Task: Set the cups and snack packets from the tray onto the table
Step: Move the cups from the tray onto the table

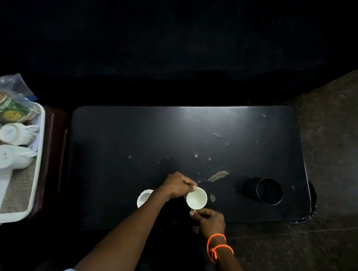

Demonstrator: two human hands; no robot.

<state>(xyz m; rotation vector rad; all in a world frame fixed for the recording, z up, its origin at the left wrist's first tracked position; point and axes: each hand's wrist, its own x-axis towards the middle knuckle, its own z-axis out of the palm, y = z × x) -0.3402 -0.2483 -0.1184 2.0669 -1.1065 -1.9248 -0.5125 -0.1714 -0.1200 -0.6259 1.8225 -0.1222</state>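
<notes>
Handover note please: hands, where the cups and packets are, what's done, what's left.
Left hand: pinches the rim of an upright white ceramic cup at the near edge of the black table.
Right hand, orange thread at the wrist: pinches what looks like that cup's handle.
Done: a second white cup already stands on the table, just left of the held one, partly hidden by the left forearm.
Left: two white cups lying on their sides and the snack packets in clear plastic remain on the white tray, left of the table.
Also on the table: a black tumbler.
</notes>
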